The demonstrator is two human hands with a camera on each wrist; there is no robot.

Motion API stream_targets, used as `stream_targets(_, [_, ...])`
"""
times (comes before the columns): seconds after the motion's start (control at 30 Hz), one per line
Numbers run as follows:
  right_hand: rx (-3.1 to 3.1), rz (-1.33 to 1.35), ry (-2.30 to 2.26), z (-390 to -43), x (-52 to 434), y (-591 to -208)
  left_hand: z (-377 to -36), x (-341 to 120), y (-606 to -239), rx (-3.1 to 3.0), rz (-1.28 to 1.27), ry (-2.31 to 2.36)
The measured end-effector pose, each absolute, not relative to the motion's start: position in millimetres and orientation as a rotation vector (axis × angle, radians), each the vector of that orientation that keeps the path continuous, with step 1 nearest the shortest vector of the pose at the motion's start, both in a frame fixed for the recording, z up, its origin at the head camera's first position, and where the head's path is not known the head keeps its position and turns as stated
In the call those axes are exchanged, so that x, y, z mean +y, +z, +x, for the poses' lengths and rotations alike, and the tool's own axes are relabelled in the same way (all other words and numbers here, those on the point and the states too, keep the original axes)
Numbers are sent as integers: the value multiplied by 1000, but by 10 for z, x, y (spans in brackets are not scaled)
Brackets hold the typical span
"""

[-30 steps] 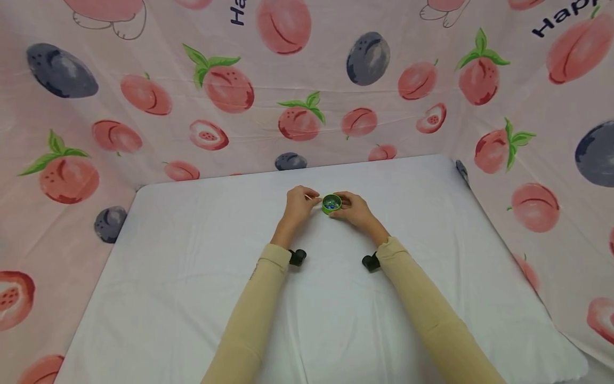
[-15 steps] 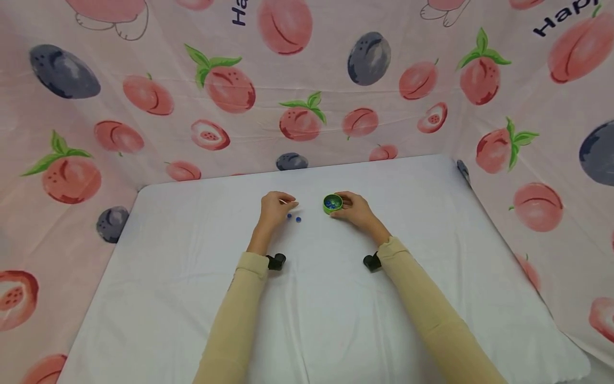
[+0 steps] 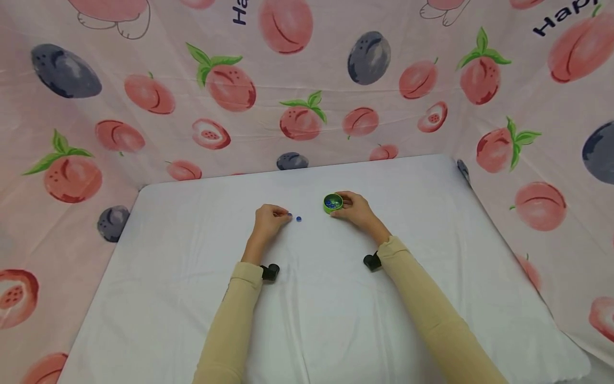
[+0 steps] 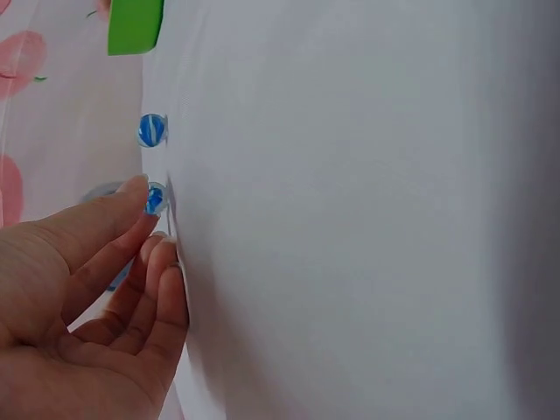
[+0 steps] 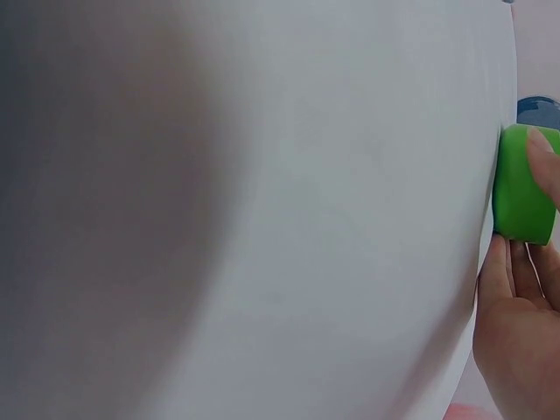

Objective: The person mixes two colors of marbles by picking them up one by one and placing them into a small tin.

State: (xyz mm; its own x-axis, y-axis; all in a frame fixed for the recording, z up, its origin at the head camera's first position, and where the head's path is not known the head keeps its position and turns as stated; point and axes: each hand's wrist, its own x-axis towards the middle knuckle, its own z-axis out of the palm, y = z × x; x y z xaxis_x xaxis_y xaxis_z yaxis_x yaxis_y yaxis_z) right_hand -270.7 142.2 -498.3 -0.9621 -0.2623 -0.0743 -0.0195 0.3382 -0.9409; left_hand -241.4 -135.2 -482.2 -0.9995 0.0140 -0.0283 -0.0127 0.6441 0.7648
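My left hand [image 3: 269, 220] is low over the white table, thumb and forefinger pinching a glass marble [image 4: 156, 199] with a blue swirl. The other fingers of that hand curl loosely near the cloth. Just right of it lies a second blue-swirled marble [image 3: 299, 219], also visible in the left wrist view. Farther right, my right hand [image 3: 354, 207] grips a small round green cup [image 3: 328, 211] from its right side, thumb in front and fingers behind. Several blue marbles [image 3: 330, 204] lie inside the cup, which stands upright on the table.
A white cloth covers the table [image 3: 331, 309]. Pink fabric [image 3: 326, 149] printed with fruit hangs along the back and both sides. Each wrist wears a small black camera, such as the left one [image 3: 271, 272].
My left hand has moved from the cup's rim leftward and nearer, down to the two loose marbles, and now pinches the left one. My right hand and the cup stay in place.
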Motion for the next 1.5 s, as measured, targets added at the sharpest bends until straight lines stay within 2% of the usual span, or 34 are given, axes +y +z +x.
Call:
stream_targets(0.6, [2390,-232,-1662,-2704,1426,-4985,-2442,-1285,-4883,2880,45,1315])
stream_targets(1.5, [2378,-216,-1665,-2667,1403,-4933,-2685,-913,-4495,2858,134,1399])
